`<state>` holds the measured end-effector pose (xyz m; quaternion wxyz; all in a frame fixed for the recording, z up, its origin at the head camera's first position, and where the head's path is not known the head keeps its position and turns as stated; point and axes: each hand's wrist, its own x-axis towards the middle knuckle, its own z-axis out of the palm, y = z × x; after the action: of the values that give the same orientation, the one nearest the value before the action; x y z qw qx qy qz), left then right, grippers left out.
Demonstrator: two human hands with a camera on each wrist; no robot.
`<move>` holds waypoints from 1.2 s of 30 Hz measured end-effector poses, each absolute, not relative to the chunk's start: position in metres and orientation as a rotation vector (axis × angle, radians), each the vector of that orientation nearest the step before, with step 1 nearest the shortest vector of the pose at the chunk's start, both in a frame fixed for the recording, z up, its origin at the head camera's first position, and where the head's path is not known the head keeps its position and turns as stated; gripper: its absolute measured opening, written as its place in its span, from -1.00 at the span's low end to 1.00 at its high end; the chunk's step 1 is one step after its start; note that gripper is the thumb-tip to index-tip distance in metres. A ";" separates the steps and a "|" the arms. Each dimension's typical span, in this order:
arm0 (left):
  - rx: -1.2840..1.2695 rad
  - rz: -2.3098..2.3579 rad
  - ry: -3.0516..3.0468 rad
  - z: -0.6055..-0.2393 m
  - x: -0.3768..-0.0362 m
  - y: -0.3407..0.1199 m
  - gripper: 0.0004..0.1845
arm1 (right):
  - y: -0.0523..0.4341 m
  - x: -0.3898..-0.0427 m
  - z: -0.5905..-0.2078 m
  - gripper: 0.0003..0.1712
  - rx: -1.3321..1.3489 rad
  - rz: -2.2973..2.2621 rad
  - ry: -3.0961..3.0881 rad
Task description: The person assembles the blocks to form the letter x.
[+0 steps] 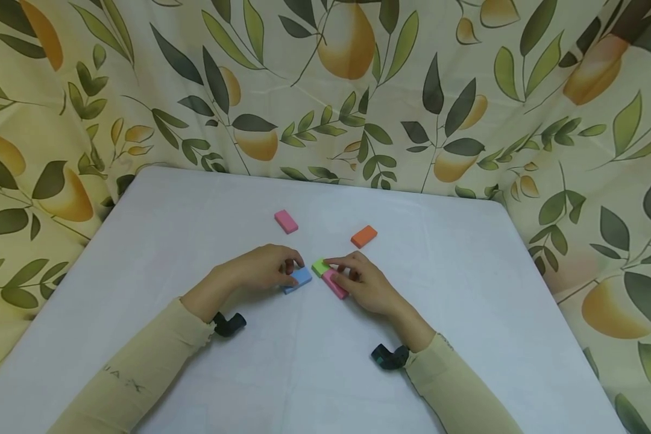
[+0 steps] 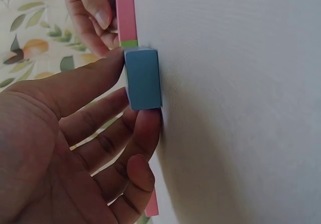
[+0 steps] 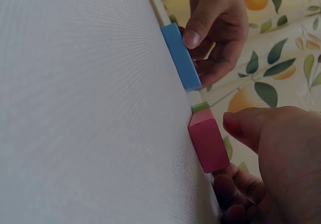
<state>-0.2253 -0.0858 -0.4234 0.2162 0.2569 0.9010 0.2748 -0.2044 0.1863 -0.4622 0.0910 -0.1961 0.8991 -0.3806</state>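
A light blue block [image 1: 302,276] lies flat on the white table, and my left hand [image 1: 266,268] pinches it between thumb and fingers. In the left wrist view the thumb is on one long side of the blue block [image 2: 143,78] and a fingertip is at the other. Just to its right, a green block [image 1: 320,267] and a pink block [image 1: 334,284] sit end to end. My right hand [image 1: 366,283] is over these two, index finger by the green one. In the right wrist view its thumb stands a little off the pink block [image 3: 209,141], with fingertips along the far side.
Farther back on the white table [image 1: 222,205] lie another pink block [image 1: 286,222] and an orange block [image 1: 364,236]. A fruit-and-leaf patterned cloth [image 1: 314,96] hangs behind and around the table. A dark camera mount [image 1: 229,324] sticks out at the left wrist, and a similar camera mount [image 1: 389,357] at the right.
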 end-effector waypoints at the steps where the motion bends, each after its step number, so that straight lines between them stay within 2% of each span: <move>1: 0.707 0.763 2.495 -0.423 -0.225 -0.085 -0.60 | 0.186 -0.204 -0.462 -0.63 -0.584 -1.131 2.671; 36: 0.698 0.781 2.483 -0.425 -0.230 -0.072 -0.54 | 0.186 -0.207 -0.461 -0.63 -0.588 -1.123 2.668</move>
<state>-0.2296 -0.0717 -0.4253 0.2216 0.2526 0.8985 0.2825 -0.2067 0.1858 -0.4614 0.0936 -0.1982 0.8993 -0.3785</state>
